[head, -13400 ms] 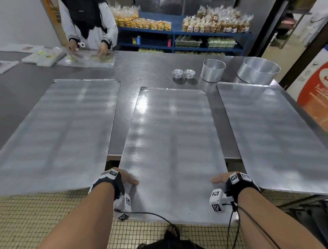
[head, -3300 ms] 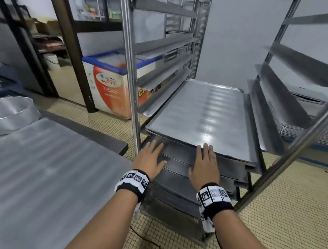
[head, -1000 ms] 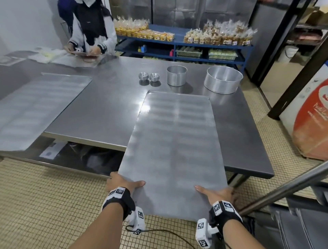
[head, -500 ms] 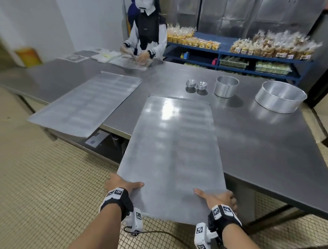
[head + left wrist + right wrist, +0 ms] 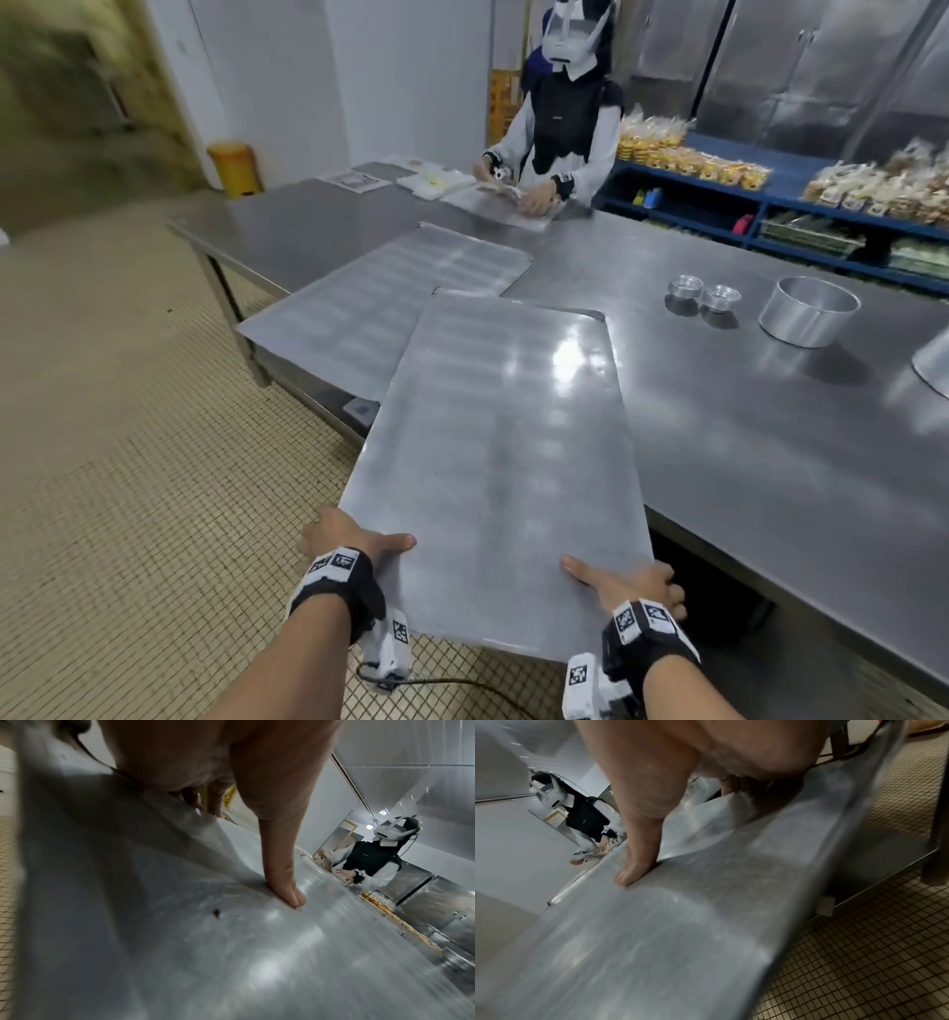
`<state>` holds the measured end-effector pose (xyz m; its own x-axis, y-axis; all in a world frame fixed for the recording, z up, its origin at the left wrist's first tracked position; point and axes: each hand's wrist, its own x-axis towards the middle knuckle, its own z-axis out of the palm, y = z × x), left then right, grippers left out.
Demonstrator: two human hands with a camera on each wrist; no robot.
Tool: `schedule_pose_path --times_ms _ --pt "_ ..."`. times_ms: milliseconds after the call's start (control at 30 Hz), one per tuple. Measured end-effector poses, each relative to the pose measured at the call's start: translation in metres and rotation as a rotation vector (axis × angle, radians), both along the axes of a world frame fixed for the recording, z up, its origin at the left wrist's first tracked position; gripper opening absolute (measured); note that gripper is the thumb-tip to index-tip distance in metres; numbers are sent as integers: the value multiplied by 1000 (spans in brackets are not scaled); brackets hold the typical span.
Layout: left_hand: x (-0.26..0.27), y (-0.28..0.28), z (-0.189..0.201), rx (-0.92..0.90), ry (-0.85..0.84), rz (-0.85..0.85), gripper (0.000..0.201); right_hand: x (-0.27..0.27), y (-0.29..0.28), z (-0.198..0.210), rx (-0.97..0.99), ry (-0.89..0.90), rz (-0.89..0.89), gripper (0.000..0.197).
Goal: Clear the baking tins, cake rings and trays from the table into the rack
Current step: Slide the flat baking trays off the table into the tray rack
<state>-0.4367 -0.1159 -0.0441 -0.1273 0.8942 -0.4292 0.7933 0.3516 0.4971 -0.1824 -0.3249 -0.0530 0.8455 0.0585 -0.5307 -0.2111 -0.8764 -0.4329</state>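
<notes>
Fingers: your left hand (image 5: 354, 537) and right hand (image 5: 629, 583) pinch the tray (image 5: 503, 462) by its near corners, thumbs on top.
Hidden: your other fingers, beneath it.
Tray: far end over the tabletop (image 5: 770, 437).
Room: tiled floor (image 5: 128, 488).

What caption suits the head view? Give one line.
Both hands, left and right, grip a baking tray at the steel table.
</notes>
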Motion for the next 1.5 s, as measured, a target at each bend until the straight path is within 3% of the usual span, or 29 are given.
schedule_pose_path --times_ms 167,567,767,1100,1300,1500 --pt "-31 37 -12 -18 -37 44 126 -22 44 7 -39 -22 35 132" --pt "-58 105 -8 -29 -45 70 115 -41 131 20 -102 -32 78 136" --pt "-58 159 -1 -15 -28 34 111 -43 186 21 -141 -44 76 137" --pt "-47 281 -14 -29 -12 -21 125 -37 286 27 -151 -2 46 141" --pt "-35 337 -5 -15 7 -62 114 -34 336 30 -119 9 20 142" --pt "-29 389 -12 -24 63 -107 120 -37 374 30 -123 22 -13 142"
